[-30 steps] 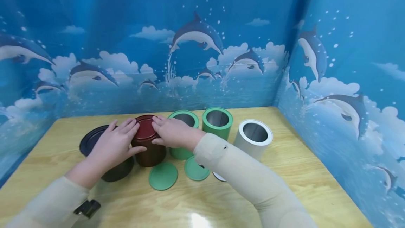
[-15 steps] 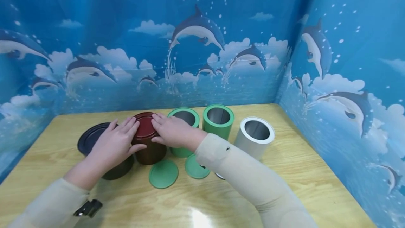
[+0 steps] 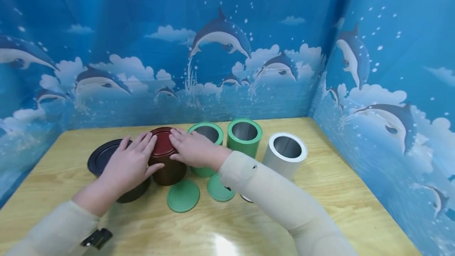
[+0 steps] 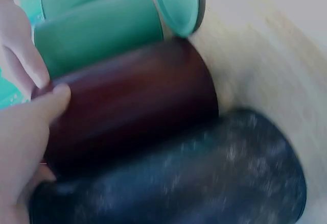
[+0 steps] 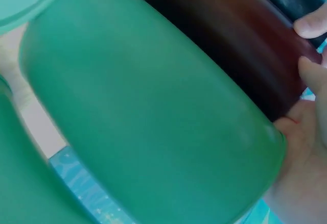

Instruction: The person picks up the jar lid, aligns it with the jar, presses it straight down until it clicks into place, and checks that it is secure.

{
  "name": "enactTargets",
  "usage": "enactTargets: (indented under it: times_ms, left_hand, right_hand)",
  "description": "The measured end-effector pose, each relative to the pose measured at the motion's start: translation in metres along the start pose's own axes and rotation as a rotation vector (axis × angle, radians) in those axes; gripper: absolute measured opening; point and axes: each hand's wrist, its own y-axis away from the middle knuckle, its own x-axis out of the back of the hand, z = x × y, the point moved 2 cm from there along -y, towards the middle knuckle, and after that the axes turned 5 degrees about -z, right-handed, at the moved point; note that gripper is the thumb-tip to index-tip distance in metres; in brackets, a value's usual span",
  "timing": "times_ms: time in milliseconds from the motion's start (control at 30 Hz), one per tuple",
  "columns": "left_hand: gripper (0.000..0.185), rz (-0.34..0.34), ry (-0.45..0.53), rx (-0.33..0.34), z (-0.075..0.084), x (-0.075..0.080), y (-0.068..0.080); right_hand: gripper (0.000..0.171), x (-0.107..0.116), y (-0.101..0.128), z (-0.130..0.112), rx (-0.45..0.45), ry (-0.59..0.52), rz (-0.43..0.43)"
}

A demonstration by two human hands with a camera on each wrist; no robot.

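A dark red canister [image 3: 169, 171] with its red lid [image 3: 164, 142] on stands upright at the left of the table, also seen in the left wrist view as a brown-red cylinder [image 4: 138, 101]. My left hand [image 3: 128, 165] rests on the lid's left edge, fingers fairly straight, its thumb [image 4: 53, 101] against the canister's side near the top. From the other side my right hand [image 3: 193, 147] touches the lid's right edge with extended fingers. Its thumb [image 5: 310, 73] lies along the canister's upper side. A black lidded canister [image 3: 103, 156] stands beside it, partly behind the left hand.
Two uncovered green canisters [image 3: 244, 137] and an uncovered white one [image 3: 283, 161] stand to the right. Two green lids [image 3: 183, 196] lie in front. The right sleeve hides most of a white-rimmed disc [image 3: 246, 198]. A dolphin-print curtain [image 3: 199, 102] borders the wooden table [image 3: 185, 232].
The head view shifts slightly. Both hands stay on the red lid, and the canisters and loose lids keep their places.
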Motion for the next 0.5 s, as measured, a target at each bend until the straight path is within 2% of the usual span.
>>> enactTargets:
  times_ms: [100,200,300,367,500]
  left_hand:
    - [0.072,0.073,0.024,-0.026,0.008,-0.004,0.007]
    - [0.059,0.179,0.083,-0.062,0.014,-0.005,0.016]
    - [0.066,0.264,0.135,-0.085,0.019,-0.003,0.021]
    - [0.08,0.295,0.15,-0.094,0.02,-0.001,0.021]
    - [0.082,0.287,0.151,-0.113,0.022,0.002,0.018]
  right_hand:
    - [0.065,-0.004,0.001,-0.002,0.015,0.041,0.026]
    - [0.062,-0.006,0.006,-0.006,0.029,0.099,0.078]
    - [0.057,-0.007,0.015,-0.009,0.044,0.139,0.133]
    - [0.055,-0.007,0.021,-0.01,0.057,0.146,0.168]
    - [0.052,-0.008,0.028,-0.009,0.074,0.11,0.221]
